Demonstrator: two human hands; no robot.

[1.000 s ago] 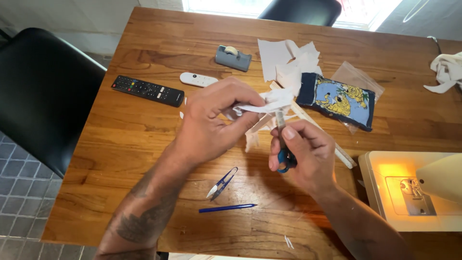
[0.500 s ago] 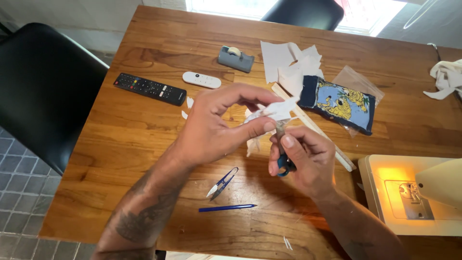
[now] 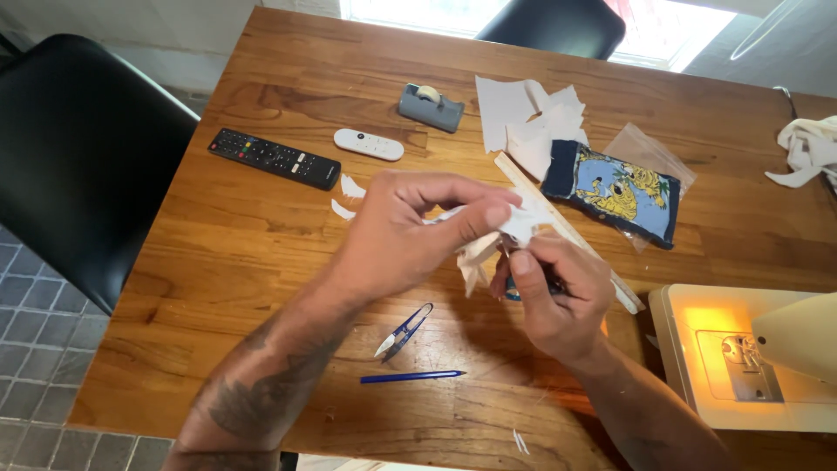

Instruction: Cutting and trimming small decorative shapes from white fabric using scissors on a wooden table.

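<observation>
Over the wooden desk [image 3: 227, 244], the left hand [image 3: 410, 231] pinches a white fabric scrap [image 3: 488, 235] taut so the right hand [image 3: 554, 296], closed around a blue-handled tool [image 3: 513, 292], can work its edge, thread snips [image 3: 403, 331] lying nearby

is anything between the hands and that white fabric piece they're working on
Nothing visible does. The left hand already pinches the small white fabric piece at its fingertips, and the right hand, gripping a blue-handled tool, sits directly under it. The small blue thread snips and thin blue pen lie apart, nearer the table edge.
</observation>
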